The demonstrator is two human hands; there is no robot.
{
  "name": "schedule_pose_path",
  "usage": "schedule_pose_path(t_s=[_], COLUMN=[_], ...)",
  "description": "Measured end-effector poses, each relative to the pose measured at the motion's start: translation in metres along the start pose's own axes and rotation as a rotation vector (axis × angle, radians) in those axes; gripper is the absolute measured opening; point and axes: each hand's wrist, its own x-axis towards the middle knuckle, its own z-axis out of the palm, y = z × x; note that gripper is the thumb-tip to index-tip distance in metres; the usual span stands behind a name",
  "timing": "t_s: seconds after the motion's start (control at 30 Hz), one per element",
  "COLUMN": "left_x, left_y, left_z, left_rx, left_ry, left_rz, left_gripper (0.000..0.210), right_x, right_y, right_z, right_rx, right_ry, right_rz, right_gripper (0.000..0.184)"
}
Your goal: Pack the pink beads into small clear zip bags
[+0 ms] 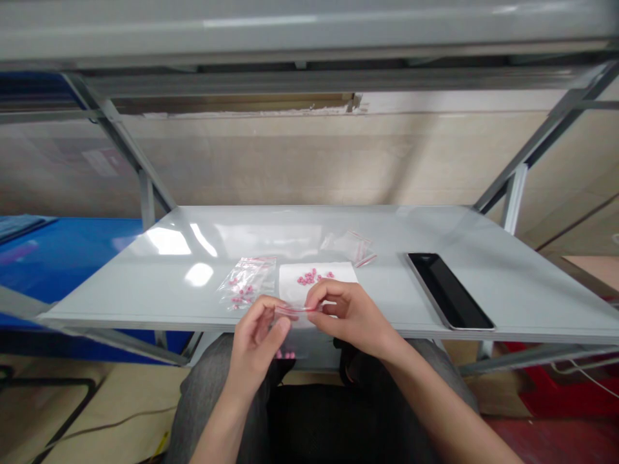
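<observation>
Between my two hands hangs a small clear zip bag (296,335) with a red seal line and several pink beads (286,354) at its bottom. My left hand (258,338) grips the left end of the seal, thumb toward me. At the right part of the seal, my right hand (348,316) pinches the edge between thumb and fingers. Just beyond them, a white sheet of paper (290,274) carries loose pink beads (307,278). Left of the paper lies another clear zip bag (258,274) with pink beads inside.
More clear zip bags (355,245), flat, lie behind the paper. A black-screened phone or tablet (449,290) rests at the right of the grey table (130,283). Metal frame posts (120,142) stand at both sides, and a shelf beam (309,32) crosses overhead.
</observation>
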Motion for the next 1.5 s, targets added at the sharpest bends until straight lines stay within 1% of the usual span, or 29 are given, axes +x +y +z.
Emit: schedule_pose_path(t_s=[0.07, 0.17, 0.23, 0.33, 0.43, 0.53, 0.63, 0.7, 0.8, 0.9, 1.0, 1.1, 1.3, 1.5], left_x=[0.001, 0.001, 0.001, 0.002, 0.002, 0.002, 0.001, 0.002, 0.004, 0.005, 0.005, 0.004, 0.003, 0.002], left_y=[-0.003, -0.008, -0.01, -0.008, -0.005, -0.004, -0.004, -0.001, 0.004, 0.008, 0.009, 0.009, 0.01, 0.01], left_z=[-0.005, -0.006, -0.005, -0.004, -0.004, -0.005, -0.006, -0.006, -0.006, -0.006, -0.004, -0.002, 0.0, -0.003], left_rx=[0.058, 0.183, 0.21, 0.179, 0.128, 0.096, 0.062, 0.045, 0.05, 0.159, 0.292, 0.331, 0.358, 0.395], left_ry=[0.026, 0.082, 0.114, 0.131, 0.124, 0.144, 0.148, 0.114, 0.027, -0.085, -0.161, -0.16, -0.146, -0.137], left_rz=[-0.005, 0.025, 0.064, 0.09, 0.104, 0.133, 0.158, 0.163, 0.144, 0.16, 0.238, 0.287, 0.306, 0.331], left_gripper=[0.019, 0.015, 0.012, 0.011, 0.014, 0.017, 0.02, 0.02, 0.016, 0.011, 0.008, 0.012, 0.011, 0.018], right_x=[0.001, 0.003, 0.003, 0.002, 0.002, 0.002, 0.002, 0.001, -0.001, -0.002, -0.003, -0.003, -0.004, -0.005], right_y=[0.003, 0.008, 0.011, 0.014, 0.016, 0.017, 0.014, 0.01, 0.005, 0.005, 0.006, 0.006, 0.006, 0.007], right_z=[0.0, 0.001, 0.001, 0.001, 0.0, -0.001, -0.003, -0.004, -0.005, -0.002, 0.002, 0.005, 0.005, 0.006], right_rx=[0.044, 0.06, 0.059, 0.079, 0.094, 0.123, 0.128, 0.1, 0.079, 0.075, 0.051, 0.033, 0.0, -0.056], right_ry=[0.025, 0.096, 0.131, 0.153, 0.164, 0.168, 0.182, 0.175, 0.145, 0.104, 0.08, 0.072, 0.059, 0.045], right_rz=[0.034, 0.077, 0.09, 0.09, 0.096, 0.107, 0.102, 0.106, 0.125, 0.129, 0.13, 0.134, 0.111, 0.089], right_gripper=[0.009, 0.025, 0.032, 0.033, 0.033, 0.034, 0.035, 0.035, 0.037, 0.039, 0.039, 0.037, 0.028, 0.024])
